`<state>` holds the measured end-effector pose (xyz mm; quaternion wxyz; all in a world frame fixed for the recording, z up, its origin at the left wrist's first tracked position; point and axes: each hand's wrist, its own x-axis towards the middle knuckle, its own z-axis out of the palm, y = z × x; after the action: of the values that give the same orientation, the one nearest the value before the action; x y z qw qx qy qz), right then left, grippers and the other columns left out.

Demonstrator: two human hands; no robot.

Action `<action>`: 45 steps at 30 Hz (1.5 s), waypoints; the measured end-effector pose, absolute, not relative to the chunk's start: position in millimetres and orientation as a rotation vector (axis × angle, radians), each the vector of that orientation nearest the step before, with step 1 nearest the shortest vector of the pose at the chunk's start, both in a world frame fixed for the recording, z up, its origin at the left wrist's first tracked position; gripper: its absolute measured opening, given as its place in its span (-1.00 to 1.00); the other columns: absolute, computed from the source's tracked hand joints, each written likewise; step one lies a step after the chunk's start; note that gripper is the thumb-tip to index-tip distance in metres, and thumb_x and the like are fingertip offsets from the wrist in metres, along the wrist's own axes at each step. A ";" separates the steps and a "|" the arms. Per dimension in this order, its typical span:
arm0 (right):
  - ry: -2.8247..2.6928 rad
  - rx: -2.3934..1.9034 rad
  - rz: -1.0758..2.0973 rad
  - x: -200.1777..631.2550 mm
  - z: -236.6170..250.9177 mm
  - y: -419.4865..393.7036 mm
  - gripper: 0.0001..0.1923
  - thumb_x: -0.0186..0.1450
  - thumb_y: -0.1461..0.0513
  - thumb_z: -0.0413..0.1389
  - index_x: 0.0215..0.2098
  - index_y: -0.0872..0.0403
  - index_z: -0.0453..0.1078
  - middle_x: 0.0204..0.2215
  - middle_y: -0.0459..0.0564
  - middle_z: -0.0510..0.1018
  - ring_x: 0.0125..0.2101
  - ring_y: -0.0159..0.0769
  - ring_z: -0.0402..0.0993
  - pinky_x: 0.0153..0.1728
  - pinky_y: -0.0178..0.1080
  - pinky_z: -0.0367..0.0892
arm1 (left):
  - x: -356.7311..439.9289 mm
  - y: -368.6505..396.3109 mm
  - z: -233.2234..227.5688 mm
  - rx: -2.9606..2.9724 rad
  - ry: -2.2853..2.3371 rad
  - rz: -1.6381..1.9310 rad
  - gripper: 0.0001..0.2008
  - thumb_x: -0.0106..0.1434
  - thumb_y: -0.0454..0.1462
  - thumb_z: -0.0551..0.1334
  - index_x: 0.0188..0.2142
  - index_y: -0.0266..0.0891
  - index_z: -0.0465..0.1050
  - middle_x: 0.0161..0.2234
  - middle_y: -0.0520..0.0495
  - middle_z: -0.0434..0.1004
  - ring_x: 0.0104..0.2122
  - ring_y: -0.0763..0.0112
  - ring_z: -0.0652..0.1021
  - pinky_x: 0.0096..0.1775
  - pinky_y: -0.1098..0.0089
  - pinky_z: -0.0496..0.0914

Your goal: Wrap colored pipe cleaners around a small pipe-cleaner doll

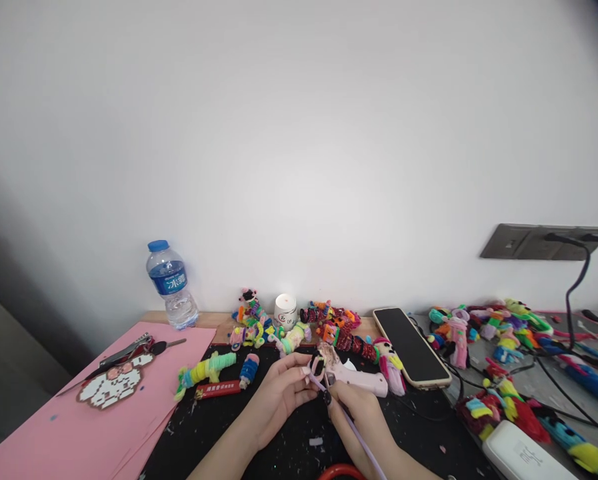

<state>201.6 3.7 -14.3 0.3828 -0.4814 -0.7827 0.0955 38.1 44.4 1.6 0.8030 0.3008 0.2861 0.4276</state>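
My left hand (285,395) is closed in a pinch on one end of a lilac pipe cleaner (363,441). My right hand (357,408) grips the same pipe cleaner close by, and its long tail runs down past my right wrist. A small dark loop (318,366) shows at the fingertips; whether it is part of the held piece I cannot tell. Just behind my right hand lies a pale pink glue gun (363,379). Left of my left hand are a blue wound pipe-cleaner piece (249,371), a red packet (217,389) and a yellow-green pipe-cleaner figure (209,371).
Several pipe-cleaner figures (346,340) and a paper cup (285,312) stand along the wall. A phone (413,347), a white case (526,453), cables and more figures (503,327) are at right. Pink paper (143,427), keys (167,345) and a bottle (171,283) are left. A red handle (341,472) shows in front.
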 end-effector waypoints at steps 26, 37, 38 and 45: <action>-2.038 -1.258 0.254 201.7 -12.0 3.0 -0.78 0.24 0.31 -0.15 -0.56 0.06 0.10 -0.65 -0.12 0.31 -0.62 -0.40 0.22 -0.57 -0.36 0.07 | 37.8 45.5 1.4 0.657 0.609 0.904 -0.85 0.07 -0.37 0.27 -0.31 -0.30 0.42 -0.39 -0.09 0.55 -0.42 0.45 0.51 -0.28 0.39 0.35; -2.056 -1.262 0.268 201.4 -9.3 1.9 -0.80 0.22 0.33 -0.14 -0.56 0.05 0.08 -0.64 -0.12 0.31 -0.61 -0.41 0.22 -0.55 -0.37 0.07 | 37.5 44.4 1.1 0.656 0.600 0.900 -0.84 0.07 -0.36 0.27 -0.29 -0.30 0.42 -0.38 -0.11 0.55 -0.42 0.43 0.52 -0.27 0.38 0.35; -2.059 -1.261 0.265 201.5 -9.5 2.1 -0.80 0.23 0.33 -0.14 -0.56 0.05 0.08 -0.64 -0.13 0.31 -0.61 -0.41 0.22 -0.56 -0.37 0.07 | 37.5 44.7 0.9 0.657 0.602 0.900 -0.84 0.07 -0.36 0.27 -0.29 -0.30 0.42 -0.38 -0.11 0.55 -0.42 0.44 0.52 -0.27 0.38 0.35; -2.051 -1.249 0.259 201.8 -9.8 2.4 -0.79 0.23 0.32 -0.14 -0.57 0.05 0.07 -0.65 -0.13 0.29 -0.62 -0.41 0.20 -0.56 -0.37 0.06 | 37.7 45.6 0.8 0.656 0.609 0.903 -0.85 0.08 -0.37 0.26 -0.30 -0.30 0.42 -0.38 -0.11 0.55 -0.41 0.43 0.52 -0.27 0.38 0.35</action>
<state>201.8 2.4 -9.8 0.3552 -0.4835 -0.7937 0.1003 37.7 45.6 0.8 0.8046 0.3064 0.2844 0.4218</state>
